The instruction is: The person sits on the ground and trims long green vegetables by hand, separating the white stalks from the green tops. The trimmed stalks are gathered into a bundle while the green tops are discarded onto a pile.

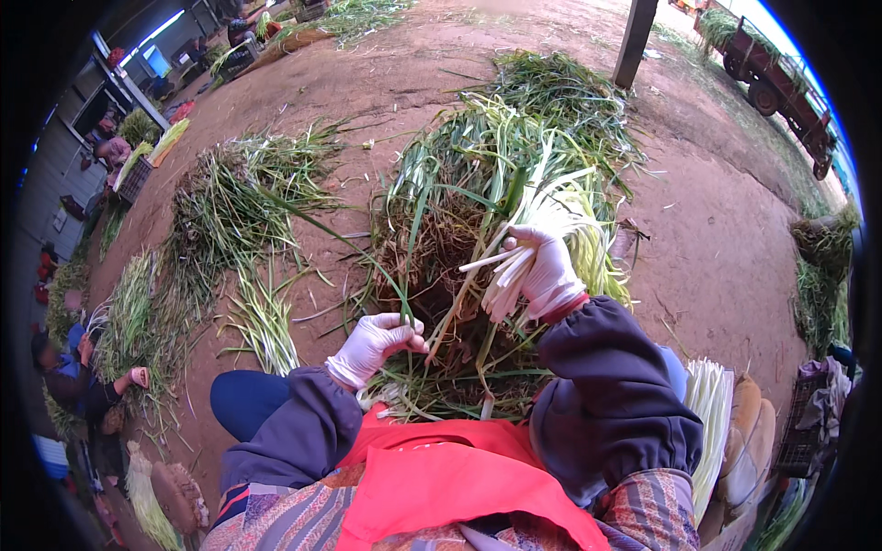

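Note:
My right hand (553, 275), in a white glove, is closed round a bunch of white-stemmed green stalks (574, 213), which look like green garlic or chives. The pale cut-looking ends point left and down, and the leaves fan out on the far side. Lower and to the left, my gloved left hand (372, 349) pinches a long green leaf (381, 273) between thumb and fingers. Both hands are over the near side of a large heap of the same plants (441, 188), brown roots showing on its near face. Loose leaves lie in my lap, by the red apron (459, 487).
Another heap of stalks (239, 184) lies on the earth floor at left. Trimmed white stalks (707, 404) stand at my right beside a dark crate (801, 418). A co-worker (78, 376) sits at far left. A post (636, 41) and a loaded trailer (776, 78) are farther off.

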`<state>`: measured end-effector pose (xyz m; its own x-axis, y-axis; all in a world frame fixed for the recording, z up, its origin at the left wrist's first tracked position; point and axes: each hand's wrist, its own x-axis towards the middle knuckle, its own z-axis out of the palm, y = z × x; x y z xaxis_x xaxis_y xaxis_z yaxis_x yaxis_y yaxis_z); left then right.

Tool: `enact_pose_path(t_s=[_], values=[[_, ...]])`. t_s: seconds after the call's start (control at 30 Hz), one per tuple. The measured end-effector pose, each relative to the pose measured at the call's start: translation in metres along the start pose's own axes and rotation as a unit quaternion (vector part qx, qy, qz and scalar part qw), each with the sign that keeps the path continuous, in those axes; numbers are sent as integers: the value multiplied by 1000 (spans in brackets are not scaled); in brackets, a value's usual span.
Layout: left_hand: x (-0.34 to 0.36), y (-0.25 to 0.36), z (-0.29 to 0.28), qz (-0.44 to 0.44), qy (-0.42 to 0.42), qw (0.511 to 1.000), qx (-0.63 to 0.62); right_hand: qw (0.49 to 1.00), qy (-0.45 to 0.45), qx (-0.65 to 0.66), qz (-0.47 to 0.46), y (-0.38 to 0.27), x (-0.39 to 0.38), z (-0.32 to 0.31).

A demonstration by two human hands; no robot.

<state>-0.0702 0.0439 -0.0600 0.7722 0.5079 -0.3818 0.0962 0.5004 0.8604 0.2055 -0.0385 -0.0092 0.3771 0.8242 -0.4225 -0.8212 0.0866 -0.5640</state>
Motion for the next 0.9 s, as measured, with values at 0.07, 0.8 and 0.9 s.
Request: enact_pose_path(t_s=[0.07,0.8,0.9], values=[[-10,2,-26,-206,-80,780,585,1000,11,-15,-10,-9,0,-3],[111,102,-50,86,172,940,-281,990,-36,-73,114,22,-21,-19],[111,128,-139,141,239,914,-295,989,-46,-82,113,9,-34,-27]])
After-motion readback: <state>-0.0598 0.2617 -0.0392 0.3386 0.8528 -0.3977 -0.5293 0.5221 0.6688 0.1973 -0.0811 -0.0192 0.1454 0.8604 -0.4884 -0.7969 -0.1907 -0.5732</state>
